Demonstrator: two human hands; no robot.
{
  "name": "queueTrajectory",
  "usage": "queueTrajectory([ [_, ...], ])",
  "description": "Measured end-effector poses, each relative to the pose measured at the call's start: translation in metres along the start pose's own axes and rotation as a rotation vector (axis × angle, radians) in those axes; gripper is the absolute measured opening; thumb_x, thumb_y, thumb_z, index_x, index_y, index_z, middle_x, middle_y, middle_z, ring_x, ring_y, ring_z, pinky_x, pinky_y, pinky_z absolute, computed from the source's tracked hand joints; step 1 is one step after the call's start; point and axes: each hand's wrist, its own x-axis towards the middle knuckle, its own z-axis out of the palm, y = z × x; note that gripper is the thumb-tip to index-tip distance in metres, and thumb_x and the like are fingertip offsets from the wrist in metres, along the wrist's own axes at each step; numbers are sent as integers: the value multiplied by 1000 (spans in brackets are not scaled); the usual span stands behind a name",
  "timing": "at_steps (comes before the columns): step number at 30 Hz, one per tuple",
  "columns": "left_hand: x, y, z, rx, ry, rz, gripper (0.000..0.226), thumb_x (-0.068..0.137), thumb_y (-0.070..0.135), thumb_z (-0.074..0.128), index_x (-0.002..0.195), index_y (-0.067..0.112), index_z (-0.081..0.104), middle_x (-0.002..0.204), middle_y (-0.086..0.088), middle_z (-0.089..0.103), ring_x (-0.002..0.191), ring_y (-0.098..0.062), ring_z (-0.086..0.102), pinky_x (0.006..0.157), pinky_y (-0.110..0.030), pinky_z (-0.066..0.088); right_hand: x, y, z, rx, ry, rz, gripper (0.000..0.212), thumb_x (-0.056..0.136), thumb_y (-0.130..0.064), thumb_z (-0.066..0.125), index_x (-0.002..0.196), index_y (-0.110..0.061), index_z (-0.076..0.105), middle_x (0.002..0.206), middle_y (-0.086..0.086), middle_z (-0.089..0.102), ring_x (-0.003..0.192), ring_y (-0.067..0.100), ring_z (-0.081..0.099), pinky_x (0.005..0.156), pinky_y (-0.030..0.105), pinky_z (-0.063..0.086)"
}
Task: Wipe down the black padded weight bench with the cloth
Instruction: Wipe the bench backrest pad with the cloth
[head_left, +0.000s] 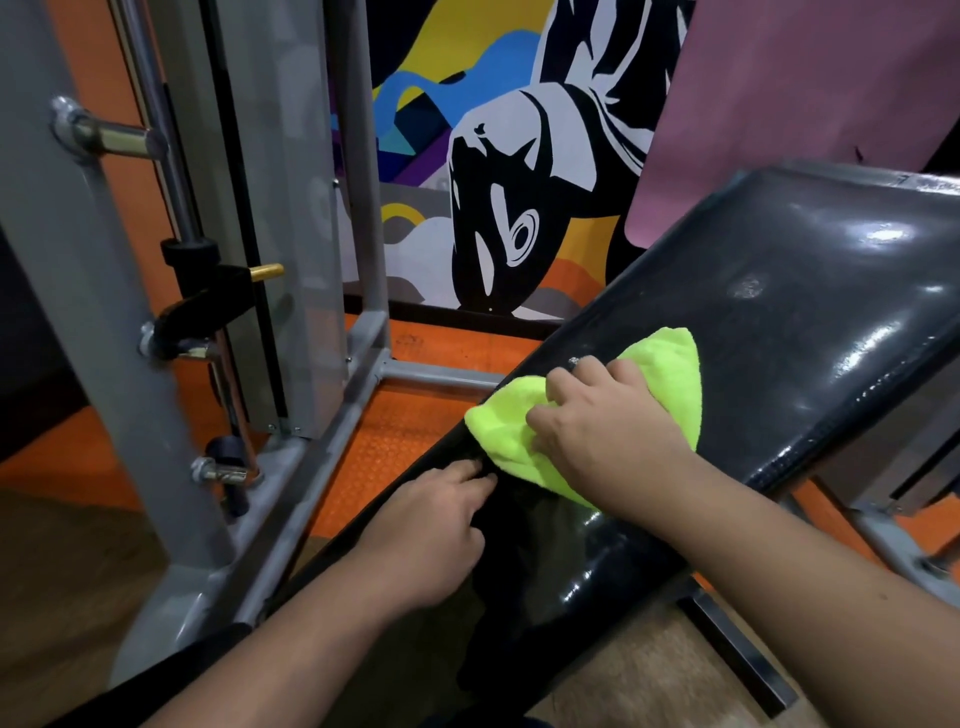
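Two hands work on the black bench (810, 312), which runs from the lower left of the frame up to the upper right, its glossy pad catching bright reflections. The cloth (670, 374), bright yellow-green, lies on the pad near the frame's centre, draped slightly over the pad's left edge. The right hand (608, 431) lies on top of the cloth, palm down, fingers bent over bunched folds of it and pressing it to the pad; the cloth's far corner sticks out beyond the fingers toward the upper right. The left hand (431, 530) rests on the pad's left edge just below the cloth, fingers bent and lying on the black surface, fingertips just beside the cloth's lower edge; whether they touch the cloth cannot be told. It holds nothing.

A grey metal frame (67, 312) with pegs and a brass-tipped pin fills the left of the frame. An orange floor mat (405, 431) shows beneath it and the bench. A colourful mural (498, 182) covers the wall at upper centre, and a pink mat (810, 78) hangs at the upper right.
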Motion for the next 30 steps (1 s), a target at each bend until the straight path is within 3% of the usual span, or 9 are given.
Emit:
queueTrajectory([
  [3,1,0,-2,-1,17,4,64,83,13,45,144,31,41,153,13,32,134,-14,35,111,-32,33,9,-9,0,0,-38,-12,19,70,-26,83,72,-21,64,76,4,49,73,29,44,65,41,27],
  [6,-1,3,-2,13,11,19,58,82,13,45,137,30,49,142,13,43,121,-13,44,102,-31,40,1,-5,5,-4,-31,-69,15,79,-30,77,76,-23,64,78,3,49,74,29,46,64,41,31],
  [10,1,2,-1,9,12,-1,66,84,14,45,147,31,36,156,14,27,139,-13,30,114,-31,29,18,-7,-1,-13,-74,6,12,79,-33,75,81,-25,67,81,2,51,77,28,44,67,41,26],
  [14,1,3,-2,2,18,22,60,80,13,45,136,32,49,139,16,44,121,-15,46,101,-33,42,11,-11,5,-19,-110,-76,14,78,-35,76,83,-25,68,84,3,53,78,27,46,67,40,25],
  [19,3,1,-1,6,11,-8,66,82,14,45,146,31,38,155,13,29,139,-14,31,113,-34,31,25,-12,2,8,-118,-3,14,94,-36,57,103,-28,64,96,1,46,94,28,43,75,43,28],
  [24,2,0,1,2,4,3,64,80,14,44,141,32,44,145,17,39,127,-14,42,105,-33,40,19,-14,7,-6,-156,-50,12,86,-37,68,91,-27,65,90,2,50,84,27,43,72,42,31],
  [27,4,-2,1,-4,-2,-21,67,82,16,44,147,33,36,156,15,27,141,-15,29,114,-34,30,31,-15,2,2,-164,0,15,94,-35,57,105,-27,63,95,2,43,95,28,42,76,43,27],
  [30,6,-3,2,-2,-5,-14,69,78,16,43,145,33,39,154,16,30,137,-16,34,111,-35,35,35,-26,0,1,-202,-29,20,96,-33,53,112,-26,60,105,4,47,101,29,41,81,44,30],
])
